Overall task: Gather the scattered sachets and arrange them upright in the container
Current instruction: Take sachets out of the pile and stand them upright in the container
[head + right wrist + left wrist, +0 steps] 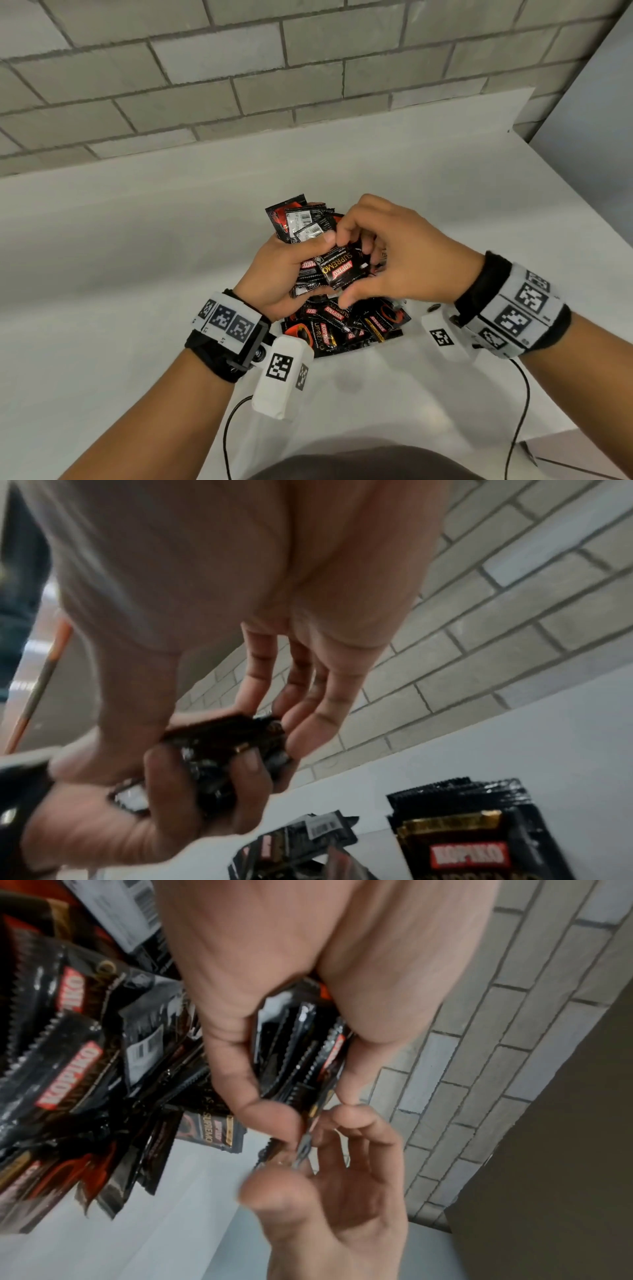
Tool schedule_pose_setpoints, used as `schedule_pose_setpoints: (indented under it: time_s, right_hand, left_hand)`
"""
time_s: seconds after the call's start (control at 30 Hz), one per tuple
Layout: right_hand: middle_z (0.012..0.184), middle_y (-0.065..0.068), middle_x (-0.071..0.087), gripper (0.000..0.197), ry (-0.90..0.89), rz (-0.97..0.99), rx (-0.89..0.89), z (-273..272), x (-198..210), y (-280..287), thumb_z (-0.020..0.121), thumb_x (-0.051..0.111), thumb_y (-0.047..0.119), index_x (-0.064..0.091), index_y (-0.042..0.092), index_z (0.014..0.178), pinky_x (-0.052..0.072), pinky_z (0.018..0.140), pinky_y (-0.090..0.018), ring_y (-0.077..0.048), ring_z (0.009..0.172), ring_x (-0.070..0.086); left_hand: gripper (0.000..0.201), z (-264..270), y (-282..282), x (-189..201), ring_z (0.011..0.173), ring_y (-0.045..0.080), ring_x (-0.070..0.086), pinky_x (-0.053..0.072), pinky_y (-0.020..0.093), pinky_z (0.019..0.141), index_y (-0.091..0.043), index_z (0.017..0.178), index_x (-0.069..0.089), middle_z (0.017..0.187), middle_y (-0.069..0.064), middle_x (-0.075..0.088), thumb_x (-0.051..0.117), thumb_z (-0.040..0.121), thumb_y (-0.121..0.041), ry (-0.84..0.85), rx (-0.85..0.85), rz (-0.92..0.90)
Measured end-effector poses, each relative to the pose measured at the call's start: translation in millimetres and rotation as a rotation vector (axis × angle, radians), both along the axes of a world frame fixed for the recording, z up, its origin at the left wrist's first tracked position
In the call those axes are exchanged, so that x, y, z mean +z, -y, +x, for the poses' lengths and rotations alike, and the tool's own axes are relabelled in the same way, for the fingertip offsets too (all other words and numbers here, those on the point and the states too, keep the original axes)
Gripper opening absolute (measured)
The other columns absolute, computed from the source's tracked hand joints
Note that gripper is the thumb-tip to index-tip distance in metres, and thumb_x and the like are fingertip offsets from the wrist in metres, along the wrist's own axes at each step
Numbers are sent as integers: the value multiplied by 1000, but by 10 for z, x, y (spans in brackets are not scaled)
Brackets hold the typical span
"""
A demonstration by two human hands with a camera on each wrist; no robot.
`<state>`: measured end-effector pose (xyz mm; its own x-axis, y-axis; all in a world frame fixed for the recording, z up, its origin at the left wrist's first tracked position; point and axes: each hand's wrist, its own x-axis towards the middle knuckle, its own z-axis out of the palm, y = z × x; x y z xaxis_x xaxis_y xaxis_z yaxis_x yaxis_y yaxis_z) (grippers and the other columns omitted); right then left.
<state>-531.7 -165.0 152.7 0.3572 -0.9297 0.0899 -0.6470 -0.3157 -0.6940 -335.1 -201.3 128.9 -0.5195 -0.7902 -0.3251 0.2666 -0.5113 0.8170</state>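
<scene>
While the left hand (281,270) is gripping a gathered bundle of Kopiko sachets (308,226) above the white table (137,240), the right hand (394,260) is pinching one Supremo sachet (342,269) against its near face, long axis slanting. Loose sachets (342,325) are lying directly beneath both hands, equally near; no container is showing.

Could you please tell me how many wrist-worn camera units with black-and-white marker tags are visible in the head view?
2: one camera unit hangs under the left wrist, the other camera unit sits under the right wrist. No more show.
</scene>
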Motion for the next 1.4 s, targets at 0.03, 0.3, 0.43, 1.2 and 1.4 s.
schedule_pose_setpoints:
  time_s: [0.03, 0.3, 0.43, 1.2, 1.4]
  right_hand:
    - [106, 12, 53, 55, -17, -42, 20, -8, -45, -3, 62, 92, 48, 65, 28, 106, 53, 73, -27, -9, 84, 58]
    - [90, 6, 70, 8, 165, -81, -21, -68, -82, -73, 97, 65, 21, 69, 16, 103, 56, 77, -45, -18, 83, 69]
    - [95, 1, 74, 15, 428, 175, -13, -152, -90, -70, 104, 50, 19, 60, 8, 105, 55, 73, -34, -16, 88, 73]
    - [87, 6, 63, 11, -198, 115, -65, -720, -11, 60, 93, 68, 15, 77, 19, 94, 44, 73, -26, -9, 79, 58]
    - [83, 5, 61, 12, -355, -116, -100, -736, -171, 77, 88, 73, 13, 80, 21, 94, 50, 69, -34, -16, 69, 61]
  left_hand:
    - [36, 5, 1, 3, 93, 37, 71, 63, 45, 66, 2, 130, 58, 109, 23, 67, 61, 96, -8, -8, -4, 13]
    - [66, 87, 16, -17, 90, 30, 73, 62, 33, 57, -7, 124, 65, 113, 19, 72, 63, 81, -57, 50, -5, 132]
    - [49, 92, -8, -35, 101, 36, 68, 60, 32, 55, -6, 133, 63, 127, 25, 67, 70, 90, -28, 32, -32, 127]
    - [28, 288, 23, -58, 88, 33, 75, 61, 34, 56, -12, 123, 64, 105, 10, 76, 63, 95, -4, 156, 46, -11]
    - [31, 289, 22, -63, 88, 33, 75, 60, 34, 56, -10, 125, 63, 106, 11, 76, 63, 95, -4, 159, 42, -20]
